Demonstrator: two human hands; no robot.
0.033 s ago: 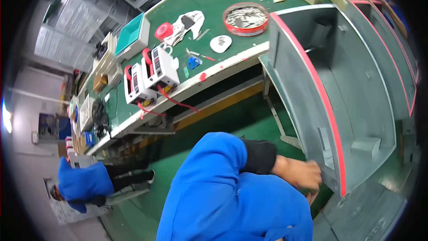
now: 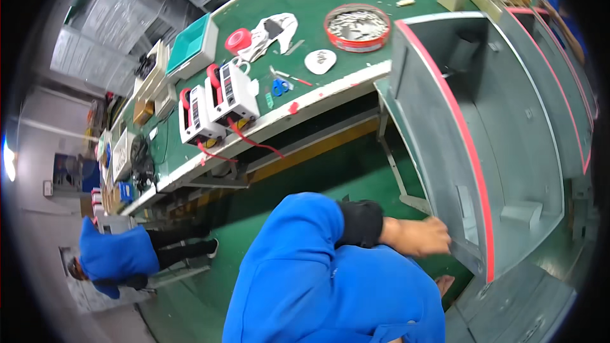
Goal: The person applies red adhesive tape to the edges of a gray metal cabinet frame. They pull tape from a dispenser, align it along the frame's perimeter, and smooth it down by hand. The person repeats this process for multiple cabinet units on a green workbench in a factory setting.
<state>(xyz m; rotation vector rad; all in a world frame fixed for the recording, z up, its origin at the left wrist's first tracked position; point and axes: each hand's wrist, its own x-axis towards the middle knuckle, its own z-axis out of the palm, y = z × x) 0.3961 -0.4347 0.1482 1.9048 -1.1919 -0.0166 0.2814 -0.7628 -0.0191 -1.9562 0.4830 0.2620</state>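
A grey metal cabinet shell [image 2: 445, 127], open at the front, stands at the right with a pinkish-red strip [image 2: 467, 136] along its near edge and a whitish strip on its far edge. My left hand [image 2: 419, 236] is closed, fingers curled, close beside the cabinet's lower side by a rectangular cutout [image 2: 467, 209]. Whatever it holds, if anything, is hidden. Lower down, my right hand [image 2: 445, 283] shows only partly past my blue clothing. Its visible fingers look pressed together, and what lies between them cannot be made out.
A green workbench [image 2: 286, 0] carries two white tape dispensers [image 2: 232, 92], blue scissors [image 2: 279, 87], a round red tub of small white pieces [image 2: 357, 27] and a teal-lined bin [image 2: 190, 47]. More grey shells [image 2: 540, 70] stand at right. A co-worker in blue [image 2: 121, 254] is at left.
My left hand has shifted slightly left and up, away from my right hand. A wider gap now separates the two. The whole view has moved a little.
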